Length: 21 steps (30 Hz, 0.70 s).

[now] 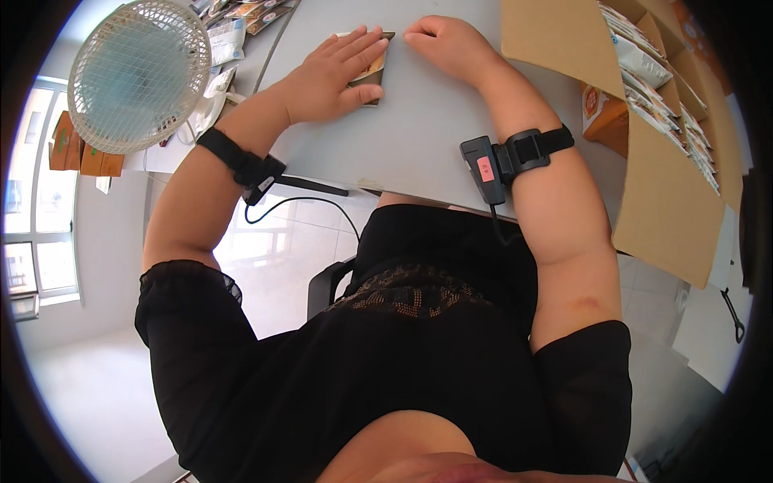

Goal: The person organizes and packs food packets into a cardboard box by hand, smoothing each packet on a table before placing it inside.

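My left hand lies flat, fingers spread, on top of a small printed packet on the grey tabletop. The palm and fingers cover much of the packet; its right edge and its top and bottom corners show. To the right of the packet, my right hand rests on the table with its fingers curled in and the thumb side towards the packet. I see nothing between those fingers. A small gap separates the right hand from the packet.
At the right stands an open cardboard box with dividers and rows of packets; its flaps reach over the table. An orange box sits under a flap. A fan and more packets are at the left. Cables hang from both forearm devices.
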### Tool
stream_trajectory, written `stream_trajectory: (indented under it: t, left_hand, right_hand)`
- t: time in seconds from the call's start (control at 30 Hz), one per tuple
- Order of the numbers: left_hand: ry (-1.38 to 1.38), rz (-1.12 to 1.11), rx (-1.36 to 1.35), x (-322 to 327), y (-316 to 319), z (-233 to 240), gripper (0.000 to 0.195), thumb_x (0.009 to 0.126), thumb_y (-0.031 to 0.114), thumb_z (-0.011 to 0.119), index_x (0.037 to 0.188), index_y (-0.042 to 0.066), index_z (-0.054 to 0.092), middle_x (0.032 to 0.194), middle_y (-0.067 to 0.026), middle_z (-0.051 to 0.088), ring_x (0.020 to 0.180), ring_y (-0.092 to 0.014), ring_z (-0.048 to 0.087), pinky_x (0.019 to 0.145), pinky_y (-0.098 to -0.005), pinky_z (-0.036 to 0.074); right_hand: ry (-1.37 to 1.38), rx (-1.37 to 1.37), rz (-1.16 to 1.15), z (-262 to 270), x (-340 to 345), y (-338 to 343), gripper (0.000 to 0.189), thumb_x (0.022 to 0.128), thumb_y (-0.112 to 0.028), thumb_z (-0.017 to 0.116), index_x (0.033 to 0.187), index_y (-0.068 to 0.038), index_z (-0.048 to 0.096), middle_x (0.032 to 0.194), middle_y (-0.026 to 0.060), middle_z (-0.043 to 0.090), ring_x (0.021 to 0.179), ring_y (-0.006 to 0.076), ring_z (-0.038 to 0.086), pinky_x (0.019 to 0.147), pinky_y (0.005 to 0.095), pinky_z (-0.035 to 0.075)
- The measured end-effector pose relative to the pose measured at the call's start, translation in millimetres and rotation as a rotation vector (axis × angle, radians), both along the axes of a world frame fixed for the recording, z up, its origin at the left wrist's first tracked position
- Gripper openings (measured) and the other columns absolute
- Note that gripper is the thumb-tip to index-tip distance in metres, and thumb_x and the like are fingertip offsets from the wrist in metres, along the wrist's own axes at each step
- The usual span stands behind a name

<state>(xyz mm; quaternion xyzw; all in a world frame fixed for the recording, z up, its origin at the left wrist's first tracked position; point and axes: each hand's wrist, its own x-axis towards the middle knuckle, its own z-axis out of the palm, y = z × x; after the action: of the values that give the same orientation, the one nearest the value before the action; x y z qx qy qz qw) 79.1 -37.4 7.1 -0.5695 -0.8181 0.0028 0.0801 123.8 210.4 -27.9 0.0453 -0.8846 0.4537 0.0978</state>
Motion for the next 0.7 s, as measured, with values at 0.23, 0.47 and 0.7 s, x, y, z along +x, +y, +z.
stream_trajectory:
  t: [0.23, 0.47, 0.7]
  left_hand:
    - [-0.238, 0.209, 0.241, -34, -43, -7, 0.055, 0.107, 0.04, 0.037, 0.15, 0.007, 0.04, 0.159, -0.0143, 0.034, 0.15, -0.028, 0.025, 0.121, -0.0431, 0.021]
    - [0.061, 0.297, 0.217, -24, -63, -24, 0.052, 0.105, 0.032, 0.041, 0.15, 0.006, 0.038, 0.158, -0.0156, 0.034, 0.147, -0.03, 0.03, 0.118, -0.0483, 0.026]
    - [0.052, 0.378, 0.26, 4, -54, -13, 0.051, 0.104, 0.025, 0.045, 0.15, 0.006, 0.037, 0.156, -0.0162, 0.036, 0.144, -0.032, 0.035, 0.117, -0.0473, 0.029]
  right_hand:
    - [-0.027, 0.036, -0.016, 3, 1, -3, 0.029, 0.094, -0.03, 0.062, 0.107, -0.006, 0.071, 0.097, 0.0059, 0.072, 0.09, 0.0166, 0.065, 0.082, 0.0314, 0.051]
    - [-0.03, 0.024, -0.023, 3, 1, -3, 0.03, 0.094, -0.031, 0.062, 0.108, -0.006, 0.071, 0.099, 0.0058, 0.072, 0.092, 0.0168, 0.065, 0.083, 0.0314, 0.051]
    - [-0.022, 0.008, -0.017, 4, 3, -1, 0.03, 0.094, -0.031, 0.061, 0.108, -0.006, 0.071, 0.099, 0.0052, 0.072, 0.091, 0.0162, 0.064, 0.083, 0.031, 0.051]
